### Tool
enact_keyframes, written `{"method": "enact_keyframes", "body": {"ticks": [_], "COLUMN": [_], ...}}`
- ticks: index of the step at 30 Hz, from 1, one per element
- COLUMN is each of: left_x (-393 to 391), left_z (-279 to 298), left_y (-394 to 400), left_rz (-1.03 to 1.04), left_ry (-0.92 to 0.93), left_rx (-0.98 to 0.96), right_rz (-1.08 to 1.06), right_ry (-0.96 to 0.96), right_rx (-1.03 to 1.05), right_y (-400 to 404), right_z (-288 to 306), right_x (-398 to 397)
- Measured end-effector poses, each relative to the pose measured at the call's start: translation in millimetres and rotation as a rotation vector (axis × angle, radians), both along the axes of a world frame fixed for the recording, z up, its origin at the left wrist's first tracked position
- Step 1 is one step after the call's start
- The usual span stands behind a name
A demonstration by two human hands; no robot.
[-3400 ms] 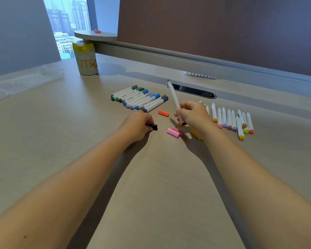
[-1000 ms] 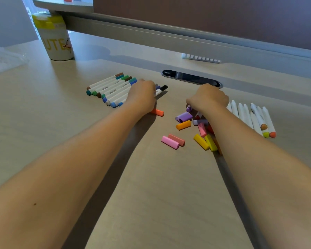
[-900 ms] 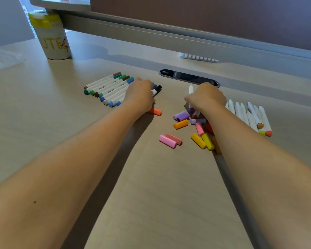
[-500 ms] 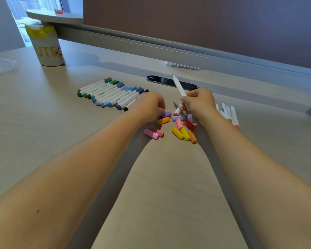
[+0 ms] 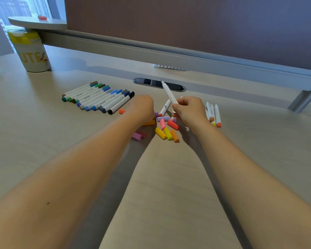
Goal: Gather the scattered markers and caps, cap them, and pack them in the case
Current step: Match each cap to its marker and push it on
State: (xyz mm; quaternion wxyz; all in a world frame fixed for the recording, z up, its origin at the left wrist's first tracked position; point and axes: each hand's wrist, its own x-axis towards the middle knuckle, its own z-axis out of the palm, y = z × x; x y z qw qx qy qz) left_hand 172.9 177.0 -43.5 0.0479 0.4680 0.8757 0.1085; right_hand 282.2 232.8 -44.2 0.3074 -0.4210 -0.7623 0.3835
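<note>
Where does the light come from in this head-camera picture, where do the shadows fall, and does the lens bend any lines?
Head view: daylight enters by the window at upper left; the cup throws a soft shadow to its right, and both forearms shade the desk beneath them. Head view: the wide lens bows the partition rail and stretches the forearms near the bottom edge.

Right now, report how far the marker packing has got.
Done: a row of capped markers lies at the left. In hand: the right hand holds an uncapped marker while the left hand reaches into the loose caps. Left: uncapped markers at the right; no case in view.
</note>
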Motion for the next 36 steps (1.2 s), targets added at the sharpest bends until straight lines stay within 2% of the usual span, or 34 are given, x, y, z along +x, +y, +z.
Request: {"method": "enact_keyframes", "body": {"ticks": [2, 5, 9, 11, 13, 17, 21, 25, 31, 36], "left_x": [1, 1, -4, -6, -7, -10, -12, -11, -8, -9], "left_z": [2, 3, 5, 6, 7, 8, 8, 8, 6, 7], "left_y": [-4, -14, -28, -36, -43, -50, -54, -57, -58, -58], "left_rz": [0.011, 0.056, 0.181, 0.256, 0.355, 0.493, 0.507, 0.467, 0.293, 0.240], "left_ry": [-0.083, -0.314, -0.767, -1.003, -1.157, -1.274, -1.318, -1.272, -0.964, -0.830], "left_rx": [0.122, 0.416, 0.693, 0.785, 0.845, 0.881, 0.877, 0.858, 0.807, 0.733], "right_rz": [0.008, 0.024, 0.114, 0.160, 0.194, 0.230, 0.234, 0.257, 0.199, 0.176], "right_ry": [0.007, 0.014, 0.014, 0.017, -0.011, -0.073, -0.109, -0.100, -0.097, -0.089], "right_rx": [0.002, 0.020, 0.072, 0.091, 0.138, 0.170, 0.218, 0.207, 0.226, 0.223], "right_y": [0, -4, -15, -23, -28, -36, -43, -47, -49, -49], "right_z": [-2, -4, -5, -6, -8, -5, -3, -1, 0, 4], "right_x": [2, 6, 13, 15, 15, 14, 12, 8, -2, -6]}}
